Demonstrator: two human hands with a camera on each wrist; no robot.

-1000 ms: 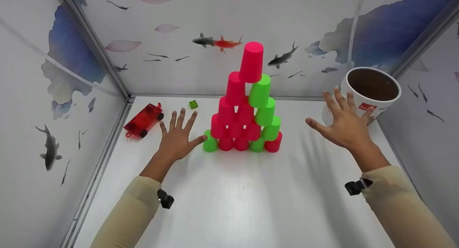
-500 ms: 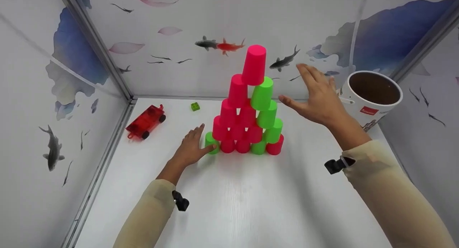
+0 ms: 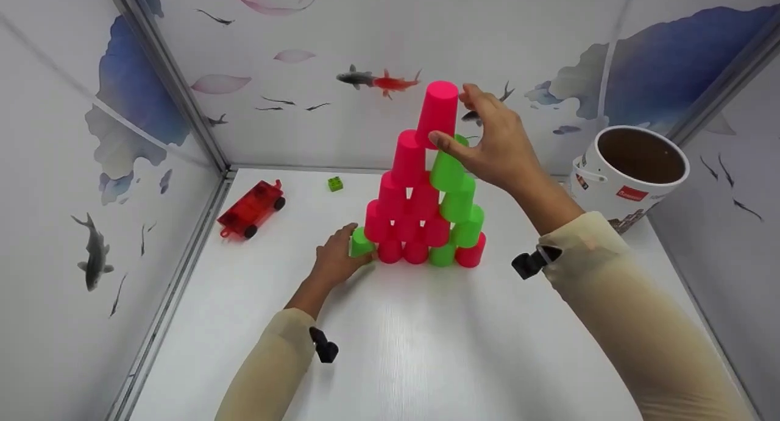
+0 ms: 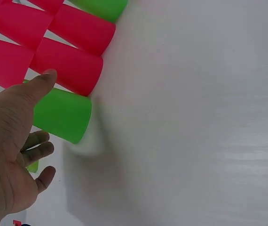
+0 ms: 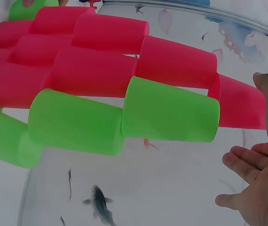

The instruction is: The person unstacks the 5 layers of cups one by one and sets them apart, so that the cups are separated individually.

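Note:
A tower of upside-down pink and green plastic cups stands in the middle of the table. My left hand [image 3: 337, 259] is at the green cup [image 3: 361, 243] at the bottom left corner, thumb in front and fingertips at its far side. In the left wrist view its fingers [image 4: 40, 151] bend loosely beside this cup. My right hand [image 3: 499, 144] is raised at the top pink cup [image 3: 439, 113], thumb in front and the other fingers to its right. The right wrist view shows that hand's fingers [image 5: 247, 162] spread, with a gap to the green cup [image 5: 171, 110] below.
A red toy wagon [image 3: 251, 209] and a small green block [image 3: 335, 183] are at the back left of the table. A white bucket [image 3: 634, 171] stands at the back right. Printed wall panels enclose the white table [image 3: 414, 348].
My right hand has moved left from in front of the bucket to the tower's top cup. My left hand has shifted right to the bottom left green cup. The cups stay stacked.

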